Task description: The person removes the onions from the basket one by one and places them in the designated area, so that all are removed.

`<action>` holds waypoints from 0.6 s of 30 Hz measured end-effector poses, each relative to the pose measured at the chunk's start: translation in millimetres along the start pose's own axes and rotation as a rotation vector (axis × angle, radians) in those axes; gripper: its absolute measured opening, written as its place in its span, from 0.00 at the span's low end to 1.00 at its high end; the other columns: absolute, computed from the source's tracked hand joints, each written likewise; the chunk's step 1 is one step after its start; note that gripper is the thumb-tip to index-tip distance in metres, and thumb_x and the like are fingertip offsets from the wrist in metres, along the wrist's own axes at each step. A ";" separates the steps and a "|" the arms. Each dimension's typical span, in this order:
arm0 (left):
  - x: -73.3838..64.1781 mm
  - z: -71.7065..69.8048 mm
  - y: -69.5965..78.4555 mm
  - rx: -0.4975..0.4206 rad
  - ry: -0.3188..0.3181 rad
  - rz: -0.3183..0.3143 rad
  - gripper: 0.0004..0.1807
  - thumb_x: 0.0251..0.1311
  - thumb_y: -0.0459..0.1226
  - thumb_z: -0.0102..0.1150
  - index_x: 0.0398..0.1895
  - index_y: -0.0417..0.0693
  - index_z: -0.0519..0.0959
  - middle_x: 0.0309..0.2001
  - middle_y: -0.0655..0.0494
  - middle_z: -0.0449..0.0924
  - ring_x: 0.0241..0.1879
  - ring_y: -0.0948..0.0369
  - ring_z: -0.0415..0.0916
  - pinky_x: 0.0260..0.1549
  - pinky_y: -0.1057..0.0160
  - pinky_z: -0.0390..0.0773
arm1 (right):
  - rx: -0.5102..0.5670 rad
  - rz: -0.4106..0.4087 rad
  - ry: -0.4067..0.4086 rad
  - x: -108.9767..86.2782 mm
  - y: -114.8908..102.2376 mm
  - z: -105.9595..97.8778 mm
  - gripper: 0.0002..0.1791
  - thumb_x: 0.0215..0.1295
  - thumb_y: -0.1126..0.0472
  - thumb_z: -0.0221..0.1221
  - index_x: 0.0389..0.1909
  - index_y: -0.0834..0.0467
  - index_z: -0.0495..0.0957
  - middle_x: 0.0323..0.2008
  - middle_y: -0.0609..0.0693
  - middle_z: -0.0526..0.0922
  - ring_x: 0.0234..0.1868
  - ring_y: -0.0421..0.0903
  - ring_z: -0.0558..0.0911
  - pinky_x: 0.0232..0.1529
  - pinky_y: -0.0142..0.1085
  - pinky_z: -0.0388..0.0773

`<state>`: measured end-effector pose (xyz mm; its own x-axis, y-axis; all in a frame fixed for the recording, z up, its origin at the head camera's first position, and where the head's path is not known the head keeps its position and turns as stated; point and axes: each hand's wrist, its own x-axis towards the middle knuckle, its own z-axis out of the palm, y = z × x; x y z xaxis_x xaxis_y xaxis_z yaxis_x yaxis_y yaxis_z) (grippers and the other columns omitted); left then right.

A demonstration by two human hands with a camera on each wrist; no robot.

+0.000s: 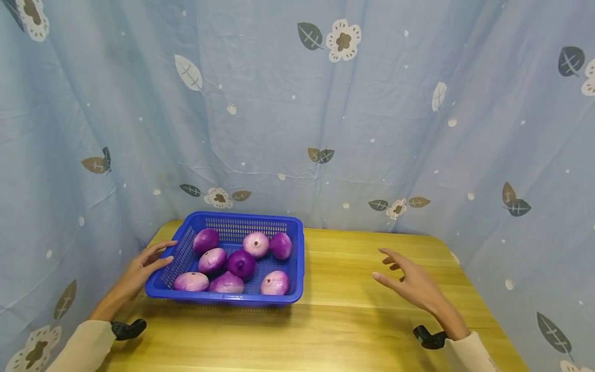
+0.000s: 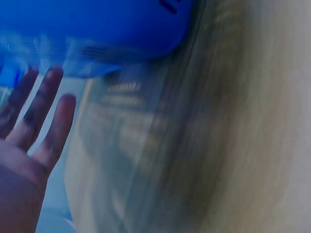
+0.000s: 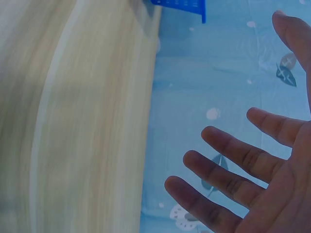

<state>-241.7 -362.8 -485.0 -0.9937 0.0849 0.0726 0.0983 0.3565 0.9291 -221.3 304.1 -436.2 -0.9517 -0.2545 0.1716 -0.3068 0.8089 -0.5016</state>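
Observation:
A blue plastic basket (image 1: 299,258) sits toward the left of the table, with several red onions (image 1: 241,264) lying in it. Some onions are deep purple, others paler pink. At the basket's left rim is my left hand (image 1: 135,274), its fingers extended; whether they touch the rim I cannot tell. The left wrist view is blurred, with spread fingers (image 2: 56,126) below the basket's side (image 2: 97,24). Over the right part of the table hangs my right hand (image 1: 413,281), holding nothing. Its fingers (image 3: 245,155) are spread and loosely bent in the right wrist view.
The wooden table (image 1: 353,330) has its back edge against a blue curtain (image 1: 279,103) printed with leaves and flowers. Curtain also encloses the left and right sides. A black wrist device (image 1: 127,329) is on the left arm, another black device (image 1: 428,338) on the right.

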 end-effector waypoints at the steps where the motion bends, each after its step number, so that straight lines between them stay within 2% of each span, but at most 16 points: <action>1: -0.2 -0.5 -1.9 -0.026 -0.012 -0.012 0.31 0.78 0.49 0.51 0.79 0.55 0.62 0.73 0.32 0.59 0.50 0.72 0.76 0.44 0.61 0.85 | 0.008 0.000 -0.004 2.7 -1.7 1.5 0.41 0.68 0.34 0.61 0.77 0.46 0.64 0.60 0.55 0.80 0.57 0.57 0.81 0.44 0.50 0.83; 5: 0.6 -3.6 -10.4 -0.142 -0.078 -0.046 0.30 0.79 0.48 0.48 0.81 0.60 0.59 0.77 0.38 0.47 0.52 0.71 0.76 0.46 0.57 0.85 | 0.019 -0.004 -0.012 13.2 -7.8 6.8 0.43 0.67 0.32 0.60 0.77 0.46 0.63 0.61 0.54 0.79 0.58 0.56 0.80 0.47 0.53 0.82; 10: 2.5 -6.7 -18.2 -0.248 -0.160 -0.074 0.30 0.81 0.47 0.43 0.83 0.65 0.53 0.77 0.39 0.41 0.53 0.66 0.79 0.47 0.50 0.85 | 0.026 -0.023 -0.022 25.2 -16.2 13.6 0.43 0.66 0.30 0.60 0.77 0.45 0.63 0.61 0.53 0.79 0.58 0.55 0.80 0.48 0.53 0.81; 18: 0.9 -8.0 -21.6 -0.278 -0.199 -0.102 0.31 0.82 0.49 0.39 0.83 0.70 0.48 0.77 0.34 0.37 0.53 0.62 0.79 0.48 0.46 0.84 | 0.121 -0.072 -0.037 40.1 -39.1 23.6 0.42 0.66 0.30 0.61 0.76 0.42 0.65 0.59 0.47 0.79 0.57 0.51 0.80 0.50 0.51 0.81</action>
<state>-245.2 -377.8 -502.1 -0.9651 0.2515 -0.0729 -0.0467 0.1085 0.9930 -247.8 249.7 -429.7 -0.9262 -0.3310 0.1807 -0.3715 0.7184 -0.5882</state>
